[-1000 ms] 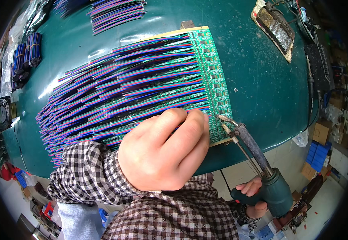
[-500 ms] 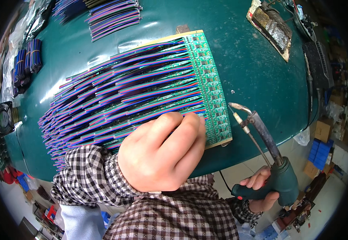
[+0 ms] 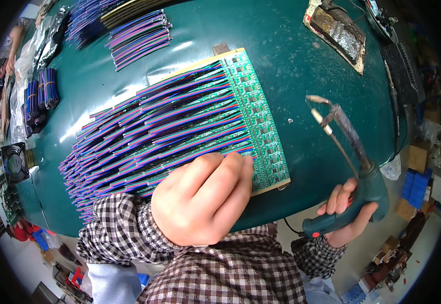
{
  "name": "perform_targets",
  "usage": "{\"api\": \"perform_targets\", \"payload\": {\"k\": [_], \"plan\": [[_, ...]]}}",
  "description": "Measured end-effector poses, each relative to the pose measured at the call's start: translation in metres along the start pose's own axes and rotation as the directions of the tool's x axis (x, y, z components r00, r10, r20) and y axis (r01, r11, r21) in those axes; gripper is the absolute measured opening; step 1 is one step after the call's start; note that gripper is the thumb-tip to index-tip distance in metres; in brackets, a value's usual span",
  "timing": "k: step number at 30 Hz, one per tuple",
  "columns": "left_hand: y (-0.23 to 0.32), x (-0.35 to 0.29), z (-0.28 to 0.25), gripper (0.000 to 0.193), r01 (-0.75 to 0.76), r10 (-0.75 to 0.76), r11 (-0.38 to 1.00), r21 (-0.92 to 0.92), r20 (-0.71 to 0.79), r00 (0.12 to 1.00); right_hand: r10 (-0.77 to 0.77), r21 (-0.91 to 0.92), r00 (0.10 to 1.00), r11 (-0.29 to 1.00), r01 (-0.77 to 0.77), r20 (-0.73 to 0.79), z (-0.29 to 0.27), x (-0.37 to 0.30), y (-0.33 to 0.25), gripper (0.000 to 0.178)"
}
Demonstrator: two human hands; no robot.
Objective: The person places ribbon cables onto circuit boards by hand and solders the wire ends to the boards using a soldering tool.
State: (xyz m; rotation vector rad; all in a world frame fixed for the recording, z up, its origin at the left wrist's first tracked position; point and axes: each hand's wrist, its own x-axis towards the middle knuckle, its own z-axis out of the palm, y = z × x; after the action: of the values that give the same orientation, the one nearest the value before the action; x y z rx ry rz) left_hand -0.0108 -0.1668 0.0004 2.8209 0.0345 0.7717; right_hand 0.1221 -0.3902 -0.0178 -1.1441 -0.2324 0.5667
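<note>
A green circuit board panel (image 3: pixel 256 109) lies on the table, with rows of multicoloured ribbon wires (image 3: pixel 149 121) fanning out leftward from it. My left hand (image 3: pixel 202 197) rests over the near rows, fingers closed in a pinch by the near part of the board; the fingertips are hidden, and what they hold cannot be made out. In my right hand (image 3: pixel 349 213) is a green pistol-grip soldering gun (image 3: pixel 349 134), its thin feed tube running alongside the dark barrel. The gun's tip points up and left, in the air to the right of the board, apart from it.
Bundles of wires lie at the far left (image 3: pixel 139 38) and at the left edge (image 3: pixel 41 93). A small black fan (image 3: pixel 15 162) stands at left. A worn tray with a dark metallic surface (image 3: pixel 336 34) is at far right, near a black box (image 3: pixel 400 71) and cables.
The soldering gun has risen, its tip moving away from the board's right edge. My left hand stays closed over the near wires. The whole view has shifted slightly.
</note>
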Motion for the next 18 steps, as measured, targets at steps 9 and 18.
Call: {"api": "perform_targets", "payload": {"k": [9, 18], "plan": [[-0.002, 0.001, -0.003, 0.035, -0.038, 0.036, 0.998, 0.051, 0.043, 0.998, 0.013, 0.103, 1.0, 0.995, -0.01, -0.028, 0.008, 0.049, 0.009, 0.061], [-0.001, 0.003, -0.008, 0.036, -0.033, 0.026, 0.996, 0.078, 0.097, 0.995, -0.027, 0.092, 1.0, 0.995, 0.026, 0.008, 0.002, 0.052, 0.016, 0.065]]}}
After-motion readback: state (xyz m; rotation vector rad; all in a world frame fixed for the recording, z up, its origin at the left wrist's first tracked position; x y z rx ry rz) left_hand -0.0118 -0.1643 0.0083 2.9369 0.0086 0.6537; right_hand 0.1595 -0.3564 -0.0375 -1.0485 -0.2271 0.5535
